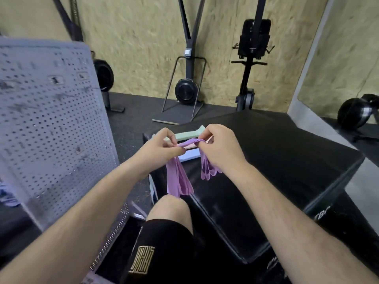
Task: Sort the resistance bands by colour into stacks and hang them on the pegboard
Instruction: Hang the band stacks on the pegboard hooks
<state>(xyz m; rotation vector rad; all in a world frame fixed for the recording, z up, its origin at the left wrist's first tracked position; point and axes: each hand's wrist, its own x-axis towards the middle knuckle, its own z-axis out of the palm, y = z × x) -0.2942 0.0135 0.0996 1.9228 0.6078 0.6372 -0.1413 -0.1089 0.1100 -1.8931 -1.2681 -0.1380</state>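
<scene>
On the left a big grey pegboard (51, 119) full of little holes stands tilted on the dark floor (131, 119), and it looks blurry. Just to its right, the left hand (158, 149) pinches a bunch of purple bands (178, 181) with its fingers curled round them. The purple bands are up in the air, pulled across between the two hands. One end hangs down long under the left hand, just above a bare knee (168, 208) and black shorts (164, 242). The other end hangs down short under the right hand, and you can see the round loop tips there. Behind the hands, a green band (186, 135) lies flat on a big black padded block (287, 156). A thin bit of a pink band (189, 147) shows just behind the purple bands, and a blue band (190, 156) lies on the block under them. The right hand (221, 148) grips the purple bands too, with its fingers curled tight around them. Far back, by the wooden wall (143, 37), stand a black machine with a round wheel (186, 93) and, more to the right, a tall black exercise machine (252, 58).
</scene>
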